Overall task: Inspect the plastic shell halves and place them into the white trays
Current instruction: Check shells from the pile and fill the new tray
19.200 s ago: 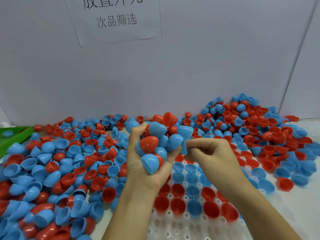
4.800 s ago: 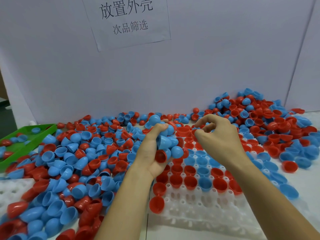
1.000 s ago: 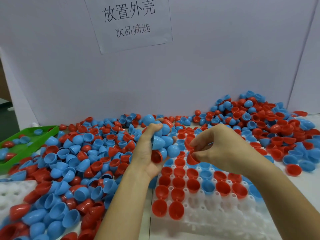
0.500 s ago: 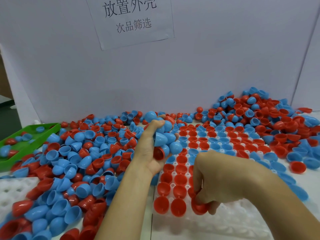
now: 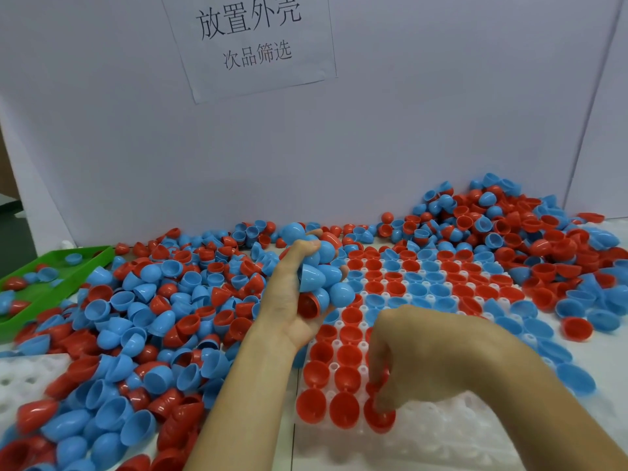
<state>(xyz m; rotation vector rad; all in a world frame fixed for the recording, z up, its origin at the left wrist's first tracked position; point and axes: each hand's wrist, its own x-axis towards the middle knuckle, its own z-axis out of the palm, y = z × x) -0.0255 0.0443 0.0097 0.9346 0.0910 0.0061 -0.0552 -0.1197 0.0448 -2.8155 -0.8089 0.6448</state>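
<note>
**Operator A:** Both hands are engaged. Our left hand (image 5: 299, 294) is raised, palm turned inward, fingers curled around a cluster of shell halves (image 5: 319, 277), mostly blue with one red visible at the bottom. Our right hand (image 5: 407, 362) is lowered to the near edge of the white tray (image 5: 458, 433), knuckles up, fingers bent downward onto a red half (image 5: 379, 419).

**Operator B:** What has changed?

**Operator A:** One second ago the right hand was level with the left, pinching a red half beside the cluster. It has since come down to the front row, where two red halves already sat. The half now sits as the third in that row.

**Operator B:** Is it released?

**Operator A:** We cannot confirm this; the fingertips are hidden behind the hand, but they appear to grip or press its rim. We judge the half seated or nearly so.

**Operator B:** Consequence for the task?

**Operator A:** One more inspected half is placed. Empty pockets remain to the right in the near rows, and the loose pile (image 5: 142, 300) on the left is large, so the cycle repeats.
</note>
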